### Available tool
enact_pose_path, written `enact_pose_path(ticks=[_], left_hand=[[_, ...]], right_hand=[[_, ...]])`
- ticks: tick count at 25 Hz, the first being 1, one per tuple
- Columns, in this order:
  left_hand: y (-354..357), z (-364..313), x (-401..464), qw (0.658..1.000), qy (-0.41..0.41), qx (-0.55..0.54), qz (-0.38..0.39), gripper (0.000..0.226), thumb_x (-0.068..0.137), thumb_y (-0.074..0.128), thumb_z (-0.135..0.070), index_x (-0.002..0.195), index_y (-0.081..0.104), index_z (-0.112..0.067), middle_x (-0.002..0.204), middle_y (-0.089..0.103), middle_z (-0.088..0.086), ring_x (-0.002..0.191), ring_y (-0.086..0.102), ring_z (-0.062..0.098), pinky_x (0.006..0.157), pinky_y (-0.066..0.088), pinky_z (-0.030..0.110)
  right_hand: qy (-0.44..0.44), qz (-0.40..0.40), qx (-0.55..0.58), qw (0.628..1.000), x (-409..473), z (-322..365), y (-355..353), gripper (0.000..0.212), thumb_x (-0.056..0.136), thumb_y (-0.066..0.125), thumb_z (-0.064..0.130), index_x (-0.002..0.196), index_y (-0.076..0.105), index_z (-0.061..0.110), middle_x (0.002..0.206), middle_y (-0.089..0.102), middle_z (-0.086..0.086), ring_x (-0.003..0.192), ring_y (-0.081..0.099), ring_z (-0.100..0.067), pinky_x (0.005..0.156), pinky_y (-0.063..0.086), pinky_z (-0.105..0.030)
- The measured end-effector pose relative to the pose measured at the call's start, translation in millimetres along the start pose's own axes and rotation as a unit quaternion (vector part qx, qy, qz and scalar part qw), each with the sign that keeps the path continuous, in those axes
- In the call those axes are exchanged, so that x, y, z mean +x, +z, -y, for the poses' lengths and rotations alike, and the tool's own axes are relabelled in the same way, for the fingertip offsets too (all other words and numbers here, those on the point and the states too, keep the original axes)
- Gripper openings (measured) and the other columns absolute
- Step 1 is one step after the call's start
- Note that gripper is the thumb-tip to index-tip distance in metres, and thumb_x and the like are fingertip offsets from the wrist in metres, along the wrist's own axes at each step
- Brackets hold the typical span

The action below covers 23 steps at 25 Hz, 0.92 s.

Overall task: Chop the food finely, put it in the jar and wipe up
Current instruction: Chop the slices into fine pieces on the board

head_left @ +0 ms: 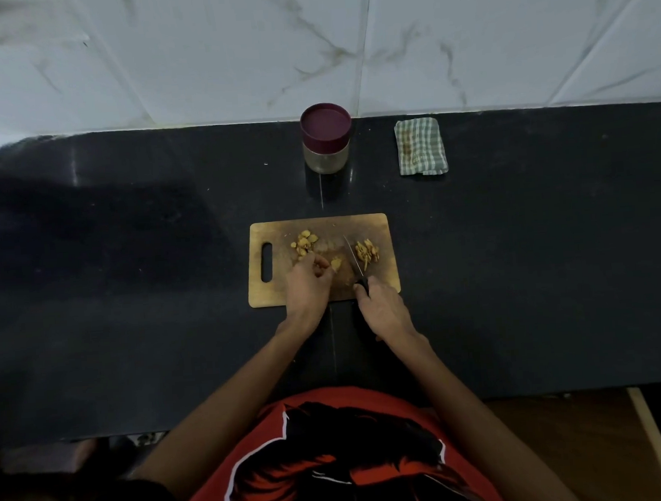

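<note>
A wooden chopping board (373,224) lies on the black counter. On it sit a heap of whole yellow food pieces (304,244) at the left and a heap of cut strips (367,252) at the right. My left hand (306,286) pinches one yellow piece (336,264) against the board. My right hand (383,309) grips the black handle of a knife (353,256), whose blade points away from me between the two heaps. A glass jar (325,157) with a maroon lid on stands behind the board.
A folded green-and-white checked cloth (421,146) lies to the right of the jar near the marble wall (308,46). The black counter (129,282) stretches wide to both sides of the board. Its front edge runs just before my red shirt.
</note>
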State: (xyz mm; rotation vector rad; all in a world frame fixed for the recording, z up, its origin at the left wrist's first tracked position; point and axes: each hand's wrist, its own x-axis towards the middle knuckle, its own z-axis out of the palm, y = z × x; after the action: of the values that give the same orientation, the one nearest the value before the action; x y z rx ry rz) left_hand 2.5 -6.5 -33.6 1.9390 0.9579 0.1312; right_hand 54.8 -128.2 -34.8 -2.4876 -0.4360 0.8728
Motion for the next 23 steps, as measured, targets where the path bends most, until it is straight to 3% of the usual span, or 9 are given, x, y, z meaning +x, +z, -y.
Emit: enact_pose_path(ticks=[4, 7, 13, 23], left_hand=[[-1, 7, 5, 0.994, 0.089, 0.065, -0.002, 0.025, 0.091, 0.056, -0.007, 0.115, 0.064, -0.011, 0.110, 0.063, 0.004, 0.096, 0.058, 0.010, 0.079, 0.043, 0.015], [2, 10, 6, 0.990, 0.111, 0.090, 0.005, 0.029, 0.092, 0.054, -0.006, 0.120, 0.062, -0.010, 0.119, 0.057, 0.008, 0.105, 0.056, 0.017, 0.092, 0.047, 0.025], [6, 20, 13, 0.988, 0.125, 0.086, 0.006, 0.022, 0.090, 0.058, -0.011, 0.111, 0.066, -0.014, 0.110, 0.062, 0.003, 0.098, 0.060, 0.013, 0.087, 0.052, 0.030], [5, 20, 11, 0.988, 0.139, 0.062, 0.004, 0.027, 0.090, 0.060, -0.011, 0.115, 0.065, -0.015, 0.115, 0.058, 0.004, 0.100, 0.058, 0.014, 0.091, 0.050, 0.030]], right_hand=[[0.017, 0.014, 0.022, 1.000, -3, -1, 0, 0.025, 0.103, 0.040, 0.037, 0.105, 0.051, 0.015, 0.098, 0.059, -0.006, 0.085, 0.066, -0.026, 0.067, 0.060, -0.047], [0.027, 0.019, 0.028, 0.999, -7, -2, 2, 0.023, 0.103, 0.041, 0.037, 0.103, 0.052, 0.016, 0.096, 0.061, -0.007, 0.084, 0.067, -0.025, 0.070, 0.060, -0.048], [0.003, 0.025, -0.006, 1.000, -11, 5, 5, 0.023, 0.103, 0.041, 0.034, 0.103, 0.052, 0.013, 0.098, 0.056, -0.005, 0.086, 0.065, -0.026, 0.074, 0.058, -0.049], [-0.009, 0.025, -0.050, 0.998, -11, 10, 1, 0.020, 0.104, 0.040, 0.033, 0.099, 0.046, 0.015, 0.098, 0.051, -0.005, 0.092, 0.062, -0.027, 0.077, 0.057, -0.049]])
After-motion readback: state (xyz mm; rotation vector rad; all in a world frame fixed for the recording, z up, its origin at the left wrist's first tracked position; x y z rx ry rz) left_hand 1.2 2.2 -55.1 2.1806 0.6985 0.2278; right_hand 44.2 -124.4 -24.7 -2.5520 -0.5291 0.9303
